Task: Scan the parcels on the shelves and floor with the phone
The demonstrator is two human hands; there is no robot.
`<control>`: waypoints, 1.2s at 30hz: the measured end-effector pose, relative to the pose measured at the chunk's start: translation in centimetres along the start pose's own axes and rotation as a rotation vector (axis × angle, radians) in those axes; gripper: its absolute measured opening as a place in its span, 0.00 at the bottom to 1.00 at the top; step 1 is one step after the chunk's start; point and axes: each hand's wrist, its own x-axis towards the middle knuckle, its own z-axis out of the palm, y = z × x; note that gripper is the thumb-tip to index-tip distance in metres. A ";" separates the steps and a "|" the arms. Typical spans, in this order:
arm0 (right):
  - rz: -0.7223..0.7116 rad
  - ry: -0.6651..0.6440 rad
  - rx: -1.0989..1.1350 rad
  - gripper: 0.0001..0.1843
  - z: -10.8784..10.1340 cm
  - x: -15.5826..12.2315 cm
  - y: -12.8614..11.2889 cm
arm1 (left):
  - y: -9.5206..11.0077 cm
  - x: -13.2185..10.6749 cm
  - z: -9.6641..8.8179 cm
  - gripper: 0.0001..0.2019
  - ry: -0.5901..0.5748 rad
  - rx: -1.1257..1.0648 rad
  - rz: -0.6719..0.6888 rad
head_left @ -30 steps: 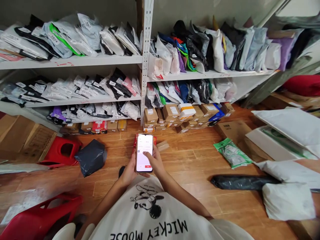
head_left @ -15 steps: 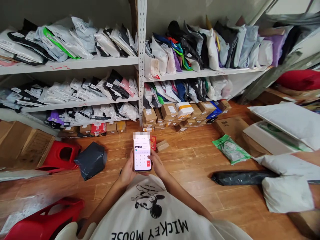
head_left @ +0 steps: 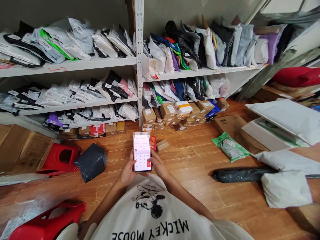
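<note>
A smartphone (head_left: 141,156) is held upright in front of my shirt, its lit screen showing a number keypad with a red key at the lower right. My left hand (head_left: 128,170) grips the phone's left edge, its thumb over the left side of the keypad. Around the right edge my right hand (head_left: 157,164) is closed, with its thumb close to the red key. The fingers behind the phone are mostly hidden. Just beyond the phone, a red packet (head_left: 153,142) and a small brown box (head_left: 162,145) lie on the floor.
Shelves (head_left: 95,63) full of labelled parcel bags stand ahead, with cardboard boxes (head_left: 168,111) stacked beneath. A dark bag (head_left: 91,162) and red stools (head_left: 47,221) are at left. On the right lie a green packet (head_left: 230,146), a long black parcel (head_left: 242,174) and white bags (head_left: 285,188).
My left thumb has come over the keypad's left side, and my right thumb has shifted slightly. A dark pop-up on the screen's upper part is gone. The view has shifted slightly.
</note>
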 end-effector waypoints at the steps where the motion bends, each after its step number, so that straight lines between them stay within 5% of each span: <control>1: 0.005 -0.003 0.008 0.26 -0.1 0.0 0.0 | 0.1 -0.1 0.0 0.42 -0.018 -0.012 -0.008; 6: -0.015 -0.009 0.027 0.27 -0.2 0.4 0.1 | 0.7 -0.3 0.2 0.52 -0.110 -0.038 -0.038; 12: -0.017 0.025 -0.007 0.28 -0.6 0.6 0.3 | 0.3 0.2 -0.1 0.51 -0.106 0.024 -0.029; 22: 0.045 0.073 -0.024 0.14 -1.5 0.8 -0.6 | 0.1 0.7 0.7 0.53 -0.131 -0.056 -0.055; 31: 0.207 -0.070 0.008 0.32 -3.9 0.2 -1.8 | -2.8 2.0 1.2 0.51 -0.151 -0.142 -0.050; 36: 0.304 -0.039 0.138 0.25 -4.2 0.2 0.4 | -3.8 1.8 -0.2 0.46 -0.117 0.016 -0.040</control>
